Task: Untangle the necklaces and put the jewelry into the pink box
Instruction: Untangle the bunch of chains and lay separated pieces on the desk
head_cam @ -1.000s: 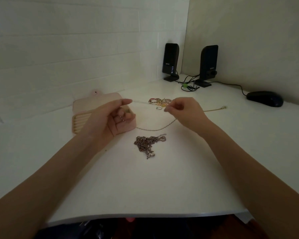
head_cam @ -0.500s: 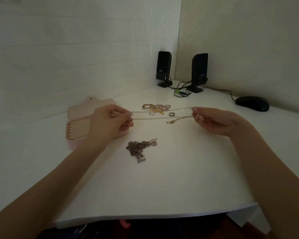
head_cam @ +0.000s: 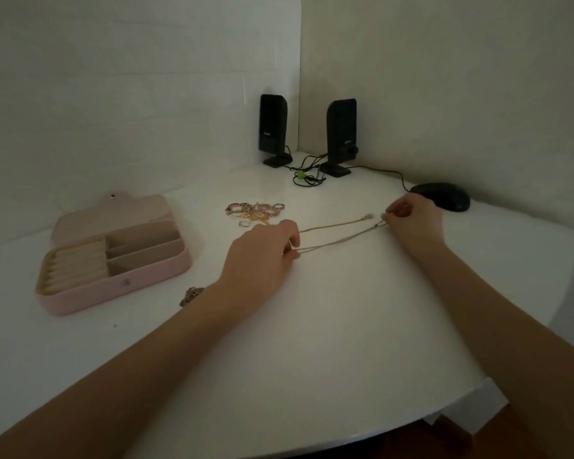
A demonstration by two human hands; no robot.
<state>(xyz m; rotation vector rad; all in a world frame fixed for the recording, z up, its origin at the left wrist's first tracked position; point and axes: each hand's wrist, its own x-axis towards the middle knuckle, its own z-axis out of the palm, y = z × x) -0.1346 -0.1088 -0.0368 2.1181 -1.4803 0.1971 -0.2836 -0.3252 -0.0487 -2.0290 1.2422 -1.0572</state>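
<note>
I hold the thin silver chain necklace (head_cam: pixel 340 239) doubled and stretched low over the white bench (head_cam: pixel 312 326), its long axis running from my left hand (head_cam: pixel 262 256) to my right hand (head_cam: pixel 411 220). Both grips pinch its ends. The open pink box (head_cam: pixel 113 256) lies left, nearer my left hand.

The table (head_cam: pixel 312 326) is smooth, matt white, and the box (head_cam: pixel 113 286) at left looks like matt pink leatherette with a small shiny snap and a pale cloth-like lining. The chains (head_cam: pixel 338 238) stretched between the hands are fine metal, one gold and one silvery, with a faint gleam, as are the rings (head_cam: pixel 256 210) beyond. The far speakers (head_cam: pixel 341 134) and mouse (head_cam: pixel 444 195) are black plastic, slightly glossy.
</note>
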